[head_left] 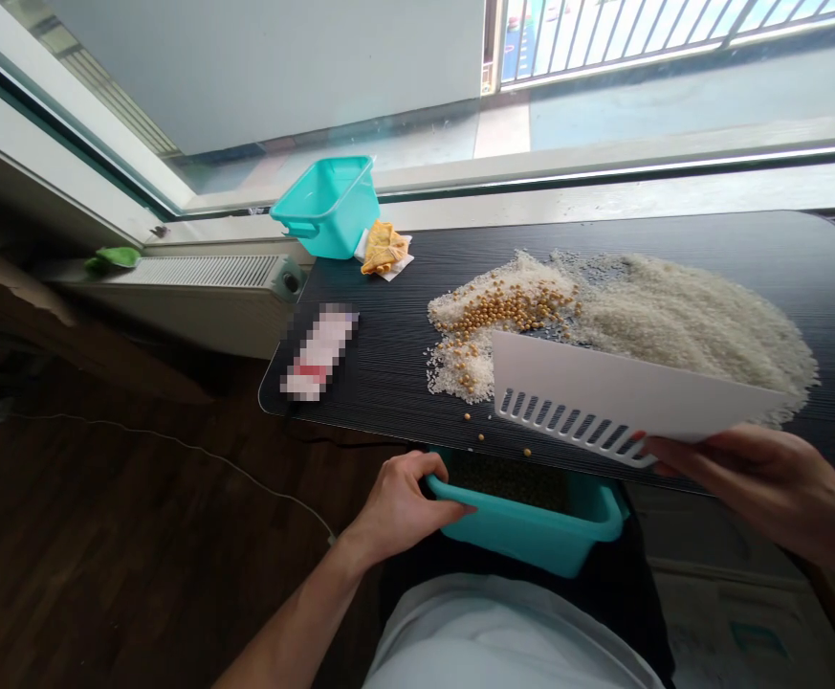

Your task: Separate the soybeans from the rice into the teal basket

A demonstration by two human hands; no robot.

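Observation:
My left hand (413, 502) grips the rim of a turquoise plastic tub (524, 526), which sits just below the table's front edge with a dark grainy layer inside. In my right hand (768, 478) is a white plastic sheet (604, 388) with a row of slots along its lower edge. The sheet stands tilted at the front of a spread pile of white rice (696, 306). Yellow-brown peas or beans (507, 306) lie on the rice at the pile's left end. A few loose ones rest near the table edge above the tub.
On the dark table (388, 373) a second turquoise tub (335, 215) stands at the back left, beside a crumpled yellow cloth-like piece (385, 247) on white paper. A pixelated flat object (320, 354) lies near the left corner. Beyond are a window and a radiator (206, 273).

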